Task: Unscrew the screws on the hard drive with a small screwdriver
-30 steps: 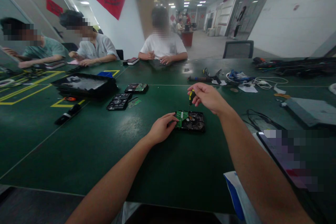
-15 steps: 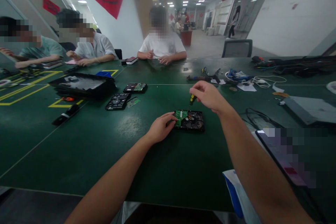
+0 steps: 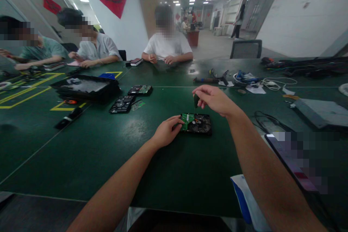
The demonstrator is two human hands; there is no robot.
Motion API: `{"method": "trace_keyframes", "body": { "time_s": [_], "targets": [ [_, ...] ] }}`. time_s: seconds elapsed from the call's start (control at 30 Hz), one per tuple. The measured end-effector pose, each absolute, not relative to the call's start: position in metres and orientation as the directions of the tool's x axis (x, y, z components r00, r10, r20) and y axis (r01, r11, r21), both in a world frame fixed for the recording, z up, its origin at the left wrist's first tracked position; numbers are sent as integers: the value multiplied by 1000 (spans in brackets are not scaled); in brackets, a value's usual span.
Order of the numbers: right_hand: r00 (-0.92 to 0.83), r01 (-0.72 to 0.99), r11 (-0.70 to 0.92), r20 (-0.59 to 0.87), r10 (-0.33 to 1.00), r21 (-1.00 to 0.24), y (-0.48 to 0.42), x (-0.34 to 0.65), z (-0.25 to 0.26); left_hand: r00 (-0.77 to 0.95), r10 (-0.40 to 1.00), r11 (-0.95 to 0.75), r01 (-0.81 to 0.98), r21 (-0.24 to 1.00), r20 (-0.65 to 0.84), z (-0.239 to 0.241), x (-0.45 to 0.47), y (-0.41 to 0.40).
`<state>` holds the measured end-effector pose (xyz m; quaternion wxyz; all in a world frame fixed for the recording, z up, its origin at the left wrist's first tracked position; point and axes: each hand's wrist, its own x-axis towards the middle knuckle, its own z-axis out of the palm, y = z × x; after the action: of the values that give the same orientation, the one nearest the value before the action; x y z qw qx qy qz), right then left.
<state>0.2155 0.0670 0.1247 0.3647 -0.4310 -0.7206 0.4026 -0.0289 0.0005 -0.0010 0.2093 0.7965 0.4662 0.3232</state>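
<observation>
A black hard drive (image 3: 203,127) lies flat on the green tabletop, with a green circuit board (image 3: 187,117) on its left part. The fingers of my left hand (image 3: 166,131) grip the drive's left end, beside the board. Above the drive, my right hand (image 3: 214,100) pinches a dark-handled screwdriver (image 3: 196,100). The screwdriver stands nearly upright, its shaft pointing down to the board's right edge near the top of the drive. Whether its tip sits in a screw is too small to tell.
Two more drives (image 3: 122,104) (image 3: 140,90) and a loose circuit board (image 3: 138,105) lie left of centre. Behind them stands a black tray (image 3: 87,92). A phone-like screen (image 3: 292,163), cables (image 3: 272,121) and a grey metal case (image 3: 322,112) are at right. Several people sit across the table.
My right hand has shifted slightly left, and the screwdriver has gone from leaning to nearly upright, its handle turned. My left hand and the drive have stayed in place.
</observation>
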Motion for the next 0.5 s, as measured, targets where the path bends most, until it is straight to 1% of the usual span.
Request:
{"method": "trace_keyframes", "body": {
  "time_s": [0.13, 0.23, 0.33, 0.5],
  "targets": [
    [-249, 475, 336, 241, 938, -814, 67, 215, 126, 356, 875, -484, 605, 632, 328, -1, -29, 1],
    [-199, 532, 328, 261, 945, -781, 68, 215, 126, 361, 873, -487, 607, 628, 328, -1, -29, 1],
    [-193, 522, 329, 266, 944, -787, 69, 214, 125, 364, 872, -488, 608, 626, 327, -1, -30, 1],
    [-293, 412, 391, 287, 912, -823, 68, 213, 125, 354, 872, -489, 605, 629, 338, 0, -29, 0]
  ]
}}
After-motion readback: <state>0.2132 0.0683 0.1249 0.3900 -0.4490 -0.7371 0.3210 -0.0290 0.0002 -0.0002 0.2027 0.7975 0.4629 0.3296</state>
